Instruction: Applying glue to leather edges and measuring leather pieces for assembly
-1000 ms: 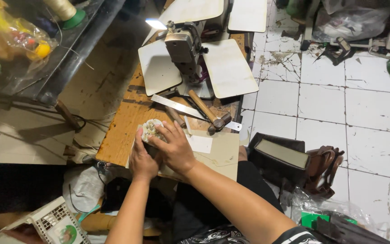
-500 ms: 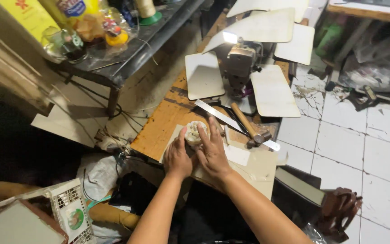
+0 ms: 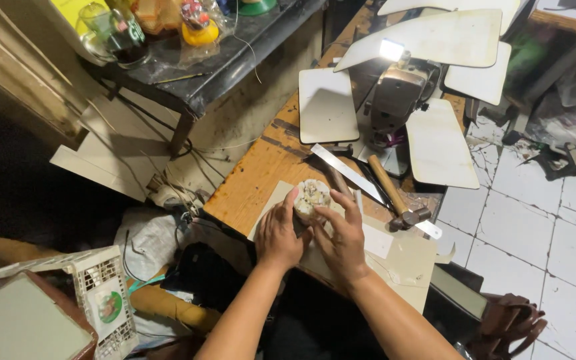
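A small round, pale, mottled object (image 3: pixel 311 197), rough and crumbly in surface, sits at the near edge of the wooden desk (image 3: pixel 261 170) on a flat beige card sheet (image 3: pixel 405 263). The left hand (image 3: pixel 280 235) closes its grip around the object's left side, thumb up against it; the right hand (image 3: pixel 343 237) curls its fingers over the right side, so both hands clasp it. Just beyond lie a long metal ruler (image 3: pixel 358 179) and a wooden-handled hammer (image 3: pixel 395 200), crossing each other. Behind them stands a grey metal machine (image 3: pixel 398 100) with a bright lamp, ringed by smooth rounded pale boards (image 3: pixel 327 105). To the left, a dark shelf (image 3: pixel 215 63) carries yellow-and-red packages and a glass jar (image 3: pixel 111 33).
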